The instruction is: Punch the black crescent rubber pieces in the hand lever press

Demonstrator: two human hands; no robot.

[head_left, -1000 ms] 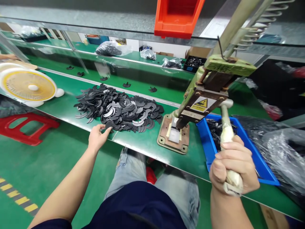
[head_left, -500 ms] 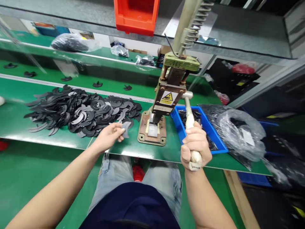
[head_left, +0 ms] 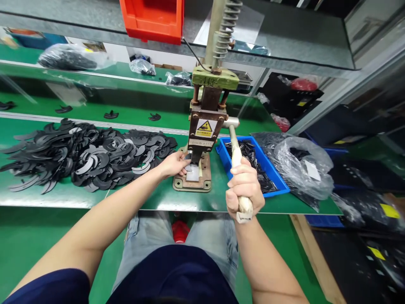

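My left hand [head_left: 176, 164] pinches a small dark curved plastic piece [head_left: 187, 162] at the base of a hand press [head_left: 202, 126]. Its fingertips are beside the pale block [head_left: 193, 173] under the ram, and they partly hide the piece. My right hand [head_left: 245, 188] is wrapped round the tape-covered press lever [head_left: 236, 153], which points down toward me. Left of the press lies a broad heap of black and grey curved pieces [head_left: 104, 158].
Right of the press stands a blue bin [head_left: 275, 192] of small black parts, with a clear plastic bag [head_left: 303, 169] beside it. Several dark parts lie on the green strip [head_left: 133, 107] behind. An orange bin [head_left: 153, 25] sits on the overhead shelf [head_left: 284, 38].
My left hand has moved right with the curved piece, from beside the heap to the press base. My right hand keeps its hold on the lever. The view has shifted right.
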